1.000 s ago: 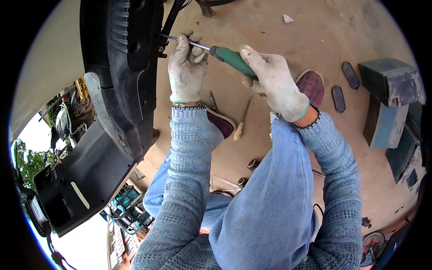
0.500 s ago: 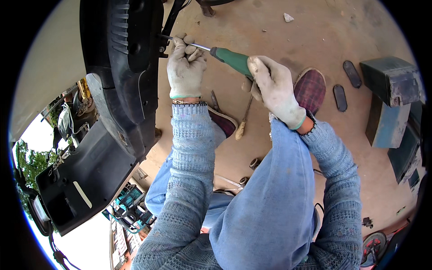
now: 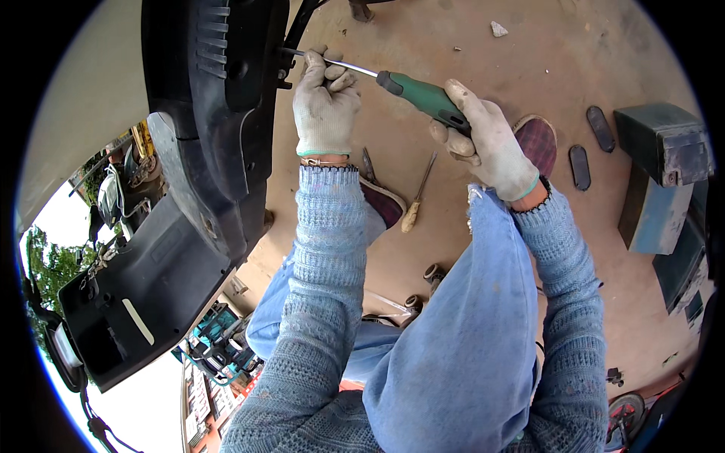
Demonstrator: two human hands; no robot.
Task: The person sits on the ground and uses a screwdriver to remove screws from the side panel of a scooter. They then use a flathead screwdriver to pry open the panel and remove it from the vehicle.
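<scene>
My right hand (image 3: 487,143), in a pale work glove, grips the green handle of a long screwdriver (image 3: 419,94). Its metal shaft runs left to a fastening on the edge of a black plastic scooter panel (image 3: 211,113). My left hand (image 3: 325,102), also gloved, pinches the shaft close to the tip and rests against the panel's edge. Both forearms wear blue knitted sleeves. My knee in blue jeans (image 3: 461,332) fills the lower middle.
A second screwdriver with a wooden handle (image 3: 417,198) lies on the tan concrete floor (image 3: 453,45) below my hands. Two dark oval parts (image 3: 580,166) and a grey-blue box (image 3: 661,177) lie at the right. Small sockets (image 3: 432,273) sit near my knee.
My right hand has turned on the green handle and shifted slightly right. The left hand stays on the shaft at the panel.
</scene>
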